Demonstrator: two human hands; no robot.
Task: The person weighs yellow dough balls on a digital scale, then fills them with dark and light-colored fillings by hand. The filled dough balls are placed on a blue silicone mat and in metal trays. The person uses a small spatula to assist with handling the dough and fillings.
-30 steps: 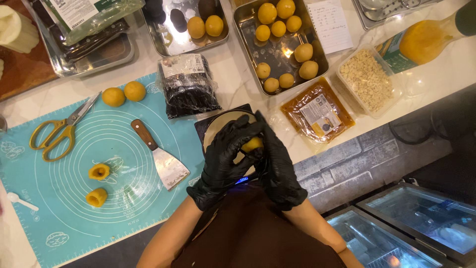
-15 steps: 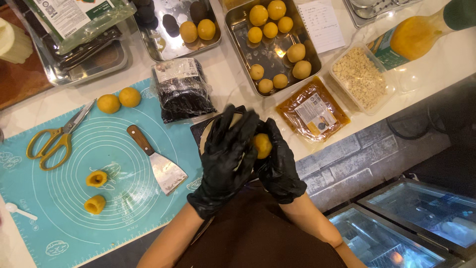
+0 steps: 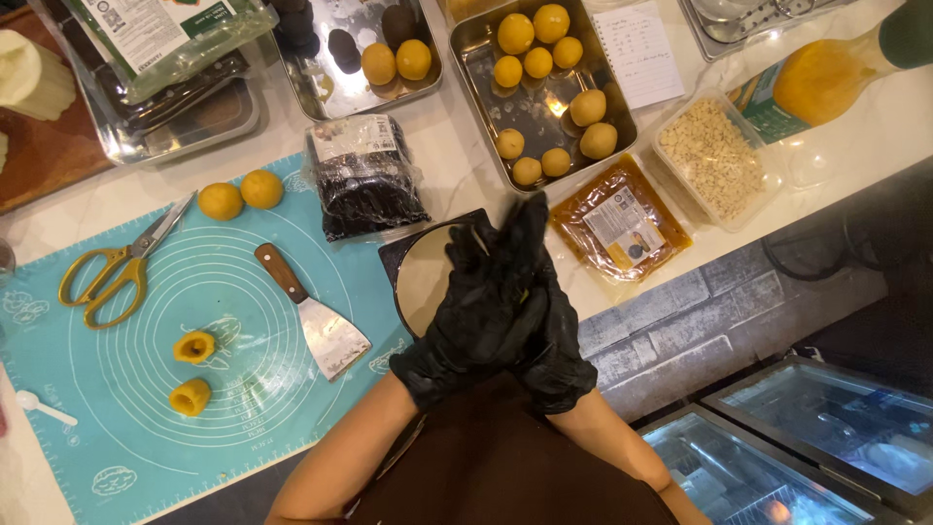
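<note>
Pressing palm to palm: glossy black-gloved left hand (image 3: pixel 476 311), right hand (image 3: pixel 544 321), fingers together, above round scale plate (image 3: pixel 426 277); contents hidden

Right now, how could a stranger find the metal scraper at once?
Start at the turquoise mat on the left of the counter. Near its right edge lies the scraper, between the yellow-handled scissors and the gloved hands. It alone has a brown wooden handle and a flat, wide steel blade.
</note>
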